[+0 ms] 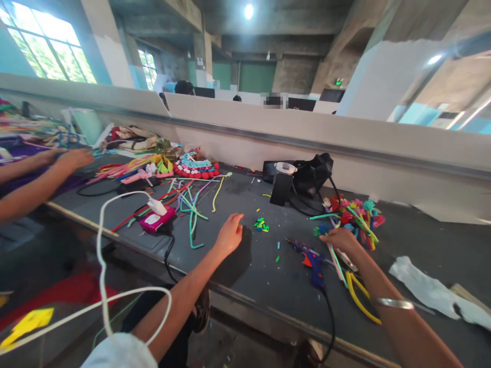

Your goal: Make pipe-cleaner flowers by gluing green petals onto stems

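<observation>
**Both hands among pipe cleaners**

Our left hand (229, 232) rests on the table (268, 276), fingers curled loosely, holding nothing we can see, just beside green scraps (261, 224). Our right hand (341, 240) closes on pipe cleaners (337, 263) beside the flower bunch (355, 214) and glue gun (314, 260). We judge them light, soft and bendable, best pinched mid-stem.

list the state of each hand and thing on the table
left hand: fingers curled, resting on table, holds nothing
right hand: down on pipe cleaners, grip unclear
glue gun: lying on its side, untouched
flower bunch: lying by right hand
green bits: loose pile
black bag: slumped against wall
</observation>
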The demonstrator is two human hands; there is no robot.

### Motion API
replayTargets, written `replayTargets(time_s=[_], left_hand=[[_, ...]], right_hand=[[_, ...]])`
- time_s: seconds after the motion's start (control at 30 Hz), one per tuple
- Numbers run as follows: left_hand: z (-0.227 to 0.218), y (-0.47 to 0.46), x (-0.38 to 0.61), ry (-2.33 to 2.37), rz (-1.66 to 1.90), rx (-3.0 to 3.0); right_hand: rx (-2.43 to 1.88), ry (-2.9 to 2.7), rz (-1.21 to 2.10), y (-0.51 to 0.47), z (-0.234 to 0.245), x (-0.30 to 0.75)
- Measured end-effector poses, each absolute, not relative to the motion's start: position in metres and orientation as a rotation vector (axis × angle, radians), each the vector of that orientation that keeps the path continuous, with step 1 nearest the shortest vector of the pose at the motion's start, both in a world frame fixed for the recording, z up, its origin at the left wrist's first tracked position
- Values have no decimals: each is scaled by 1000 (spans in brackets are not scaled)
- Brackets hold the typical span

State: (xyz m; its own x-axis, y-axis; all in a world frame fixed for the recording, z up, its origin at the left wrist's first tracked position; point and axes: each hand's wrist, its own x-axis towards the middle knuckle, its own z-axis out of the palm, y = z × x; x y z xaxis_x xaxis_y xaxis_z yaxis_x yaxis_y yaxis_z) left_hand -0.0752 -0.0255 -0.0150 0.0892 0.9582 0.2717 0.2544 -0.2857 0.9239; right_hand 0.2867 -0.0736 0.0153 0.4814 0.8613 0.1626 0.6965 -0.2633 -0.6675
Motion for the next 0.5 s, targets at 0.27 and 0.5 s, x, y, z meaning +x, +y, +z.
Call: replayTargets(time_s=[0.27,0.5], left_hand=[[-42,-16,-78,1209,1122,1716],[-47,-21,-79,1289,1088,1919]], right_hand=[[-2336,-1519,61,-46,34,219],[-2233,-1621,-19,-24,70,216]])
